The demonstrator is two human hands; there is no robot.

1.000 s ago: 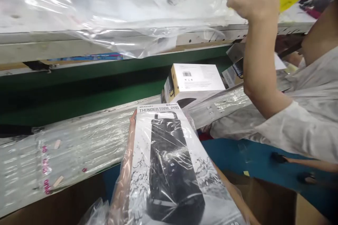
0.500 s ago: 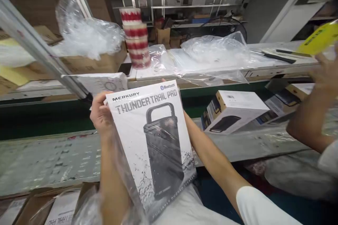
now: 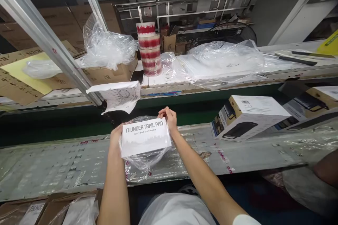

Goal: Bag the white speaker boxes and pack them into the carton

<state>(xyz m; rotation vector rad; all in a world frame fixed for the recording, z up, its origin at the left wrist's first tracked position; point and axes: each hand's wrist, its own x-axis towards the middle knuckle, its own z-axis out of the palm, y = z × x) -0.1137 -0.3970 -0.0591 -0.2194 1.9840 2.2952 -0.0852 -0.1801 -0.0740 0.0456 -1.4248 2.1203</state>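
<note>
A white speaker box (image 3: 146,142) printed "THUNDER TRAIL PRO" stands in front of me on the wrapped bench, its end face turned up. A clear plastic bag (image 3: 148,162) surrounds it, with loose film spreading past its edges. My left hand (image 3: 116,140) is closed on the bag at the box's left side, its fingertips partly hidden. At the far right corner of the box, my right hand (image 3: 169,120) pinches the bag with curled fingers.
More speaker boxes (image 3: 256,112) stand on the bench at right. A shelf behind carries tape rolls (image 3: 149,52), plastic bags (image 3: 227,58), a phone (image 3: 137,76) and knives (image 3: 298,59). A paper sheet (image 3: 118,95) hangs by the metal post (image 3: 50,42). An open carton (image 3: 42,214) sits lower left.
The box has gone from tilted toward me, large front showing, to upright farther away with its end face up. The co-worker's arm at right has mostly left view.
</note>
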